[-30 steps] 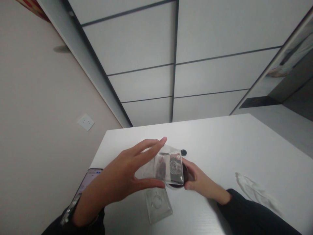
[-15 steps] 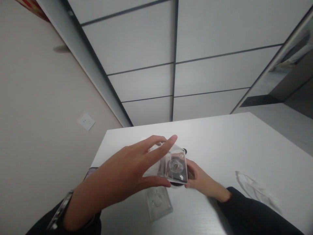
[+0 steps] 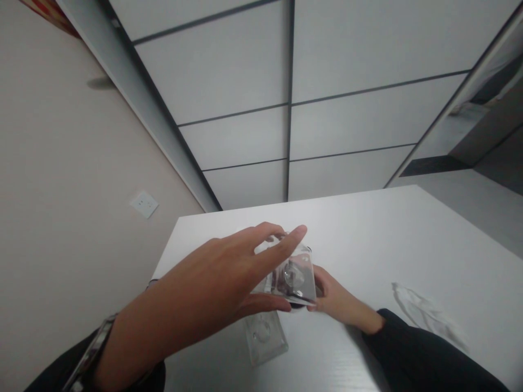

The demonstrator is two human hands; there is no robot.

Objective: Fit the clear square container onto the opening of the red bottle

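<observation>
A clear plastic case [image 3: 297,276] with a round moulded shape in its face is tilted above the white table. My left hand [image 3: 229,269] grips it from the left, thumb below and fingers over the top edge. Something dark shows behind and under the case, mostly hidden. My right hand [image 3: 335,298] is at the case's right side, its fingers closed round something largely concealed by the case. Below my left hand, a second clear plastic piece [image 3: 267,340] with a round recess lies on the table.
On the white table [image 3: 359,234], a crumpled white cloth or bag [image 3: 429,316] lies at the right. A dark-edged object [image 3: 152,283] peeks out behind my left forearm. White panelled doors stand beyond; a wall socket [image 3: 144,204] is at the left.
My left hand and the clear case have shifted slightly right, towards my right hand. My left forearm now covers more of the dark-edged object. The second clear piece stays put.
</observation>
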